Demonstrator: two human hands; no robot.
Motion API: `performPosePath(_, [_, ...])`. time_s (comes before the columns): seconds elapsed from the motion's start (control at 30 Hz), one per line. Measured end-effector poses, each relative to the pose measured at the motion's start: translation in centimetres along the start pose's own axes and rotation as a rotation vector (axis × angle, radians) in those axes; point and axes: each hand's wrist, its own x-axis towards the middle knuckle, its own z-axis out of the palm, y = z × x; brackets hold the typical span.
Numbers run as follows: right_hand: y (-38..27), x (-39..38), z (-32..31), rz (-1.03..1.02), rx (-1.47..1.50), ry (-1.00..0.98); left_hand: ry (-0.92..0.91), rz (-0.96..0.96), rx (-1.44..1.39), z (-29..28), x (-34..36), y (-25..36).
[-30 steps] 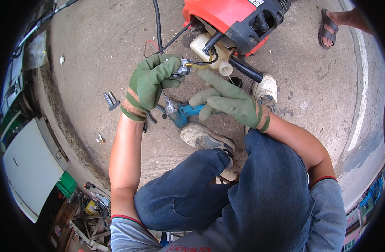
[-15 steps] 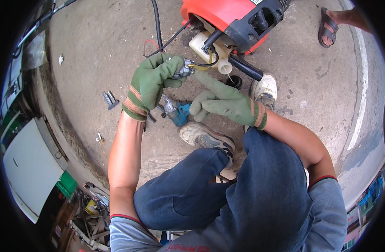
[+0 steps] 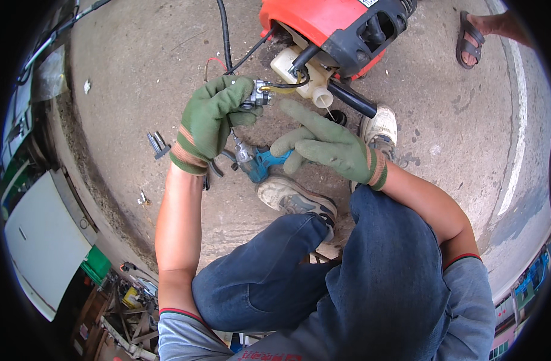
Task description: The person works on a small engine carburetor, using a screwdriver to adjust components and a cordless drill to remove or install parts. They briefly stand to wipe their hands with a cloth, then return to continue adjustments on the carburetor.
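Green work gloves cover both hands. My left hand (image 3: 212,114) pinches a small silver carburetor (image 3: 258,94) between thumb and fingers. From its right side a yellowish fuel tube (image 3: 283,90) and a black hose run to a white plastic fuel tank (image 3: 284,65) under a red and black engine (image 3: 311,24). My right hand (image 3: 329,141) is apart from the carburetor, its fingers spread and nothing in them, with the index finger reaching toward it. The tank's neck is uncovered. Its black cap (image 3: 337,117) hangs from a thin strand beyond my right hand.
On the concrete below my hands lies a blue cordless driver (image 3: 258,161), close to my shoe (image 3: 296,198). Pliers-like black handles (image 3: 216,168) and grey metal pieces (image 3: 158,144) lie to the left. Another person's sandalled foot (image 3: 470,41) stands at the far right.
My left hand has shifted slightly left with the carburetor, turning it a little. My right hand has drawn back a little to the right, its fingers more spread.
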Motion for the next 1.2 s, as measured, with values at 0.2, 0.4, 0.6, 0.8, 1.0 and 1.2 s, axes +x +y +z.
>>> performPosePath(0.2, [-0.2, 0.2, 0.1, -0.017, -0.031, -0.015, -0.002, 0.004, -0.045, -0.2, 0.1, -0.2])
performPosePath(0.4, [-0.1, 0.5, 0.1, -0.077, -0.101, 0.004, 0.047, -0.076, -0.063, -0.6, 1.0, 0.0])
performPosePath(0.6, [-0.3, 0.9, 0.5, -0.068, -0.107, 0.031, 0.022, -0.103, -0.193, -2.2, 2.7, -0.6])
performPosePath(0.8, [-0.9, 1.3, 0.6, -0.042, -0.145, 0.092, 0.026, -0.106, -0.169, -1.7, 2.7, 0.3])
performPosePath(1.0, [-0.4, 2.0, 0.4, -0.116, -0.188, 0.099, -0.006, -0.129, -0.130, -2.3, 2.9, 0.6])
performPosePath(1.2, [-0.6, 2.4, 0.4, -0.108, -0.232, 0.080, 0.029, -0.130, -0.079, -1.3, 2.7, 1.1])
